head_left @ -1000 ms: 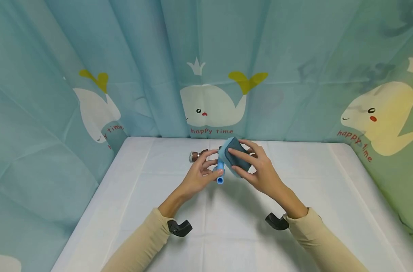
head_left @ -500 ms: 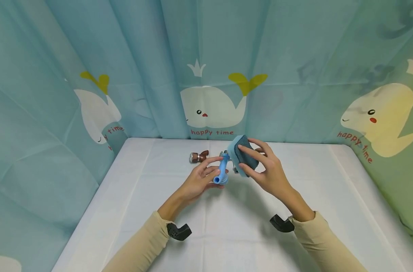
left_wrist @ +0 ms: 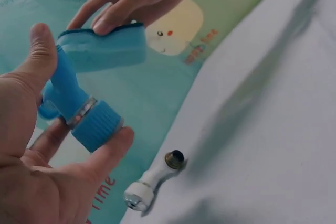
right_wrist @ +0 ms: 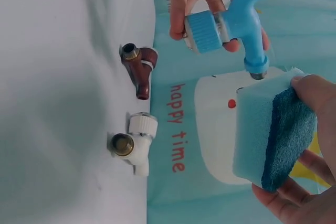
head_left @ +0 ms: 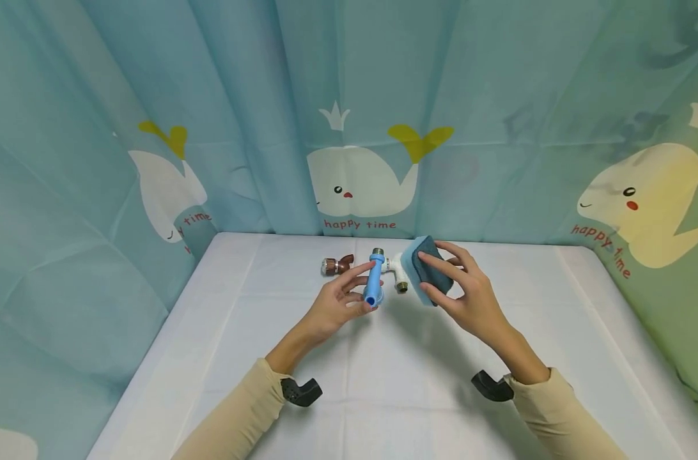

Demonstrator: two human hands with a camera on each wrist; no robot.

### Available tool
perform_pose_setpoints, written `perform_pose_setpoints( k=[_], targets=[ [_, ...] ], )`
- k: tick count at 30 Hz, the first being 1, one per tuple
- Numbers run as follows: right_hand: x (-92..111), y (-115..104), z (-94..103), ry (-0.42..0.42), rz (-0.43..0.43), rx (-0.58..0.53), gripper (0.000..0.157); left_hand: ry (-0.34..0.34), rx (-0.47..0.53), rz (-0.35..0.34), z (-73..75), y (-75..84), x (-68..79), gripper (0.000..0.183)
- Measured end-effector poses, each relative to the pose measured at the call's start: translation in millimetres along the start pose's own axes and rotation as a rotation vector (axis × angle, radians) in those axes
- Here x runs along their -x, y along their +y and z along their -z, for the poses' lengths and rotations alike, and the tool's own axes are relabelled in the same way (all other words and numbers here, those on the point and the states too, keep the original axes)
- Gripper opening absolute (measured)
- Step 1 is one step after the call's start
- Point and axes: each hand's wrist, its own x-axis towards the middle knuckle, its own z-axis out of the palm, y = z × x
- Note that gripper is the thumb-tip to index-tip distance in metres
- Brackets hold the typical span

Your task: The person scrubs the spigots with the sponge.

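Note:
In my left hand [head_left: 332, 308] I grip a blue tap [head_left: 374, 278] above the table; its ribbed knob and brass threaded end show in the right wrist view. My right hand [head_left: 470, 297] pinches a sponge [head_left: 432, 271], light blue foam with a dark scouring layer, just right of the tap. Sponge and tap stand apart in the head view. Behind them on the table lies a white tap [head_left: 401, 276] with a brass threaded end. A brown tap [head_left: 336, 264] lies to its left, close beyond my left fingertips.
A white cloth covers the table [head_left: 268, 358]. Along its back edge hangs a blue-green curtain [head_left: 360, 76] printed with whales. Black devices [head_left: 300, 392] are strapped at both wrists.
My right hand has moved right with the sponge, away from the blue tap, uncovering the white tap behind. The blue tap has been turned a little in my left hand.

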Motion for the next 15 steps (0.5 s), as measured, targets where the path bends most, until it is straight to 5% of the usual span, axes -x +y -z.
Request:
perform_pose_setpoints(
  k=[8,15],
  targets=[
    [1.4,-0.7,2.4,-0.008,0.019,0.000,0.059,0.008,-0.089,-0.044,-1.5,2.4,-0.8,0.077],
    [1.8,-2.5,2.5,-0.017,0.023,-0.005,0.059,0.163,-0.240,-0.036,-3.0,3.3,-3.6,0.075]
  ],
)
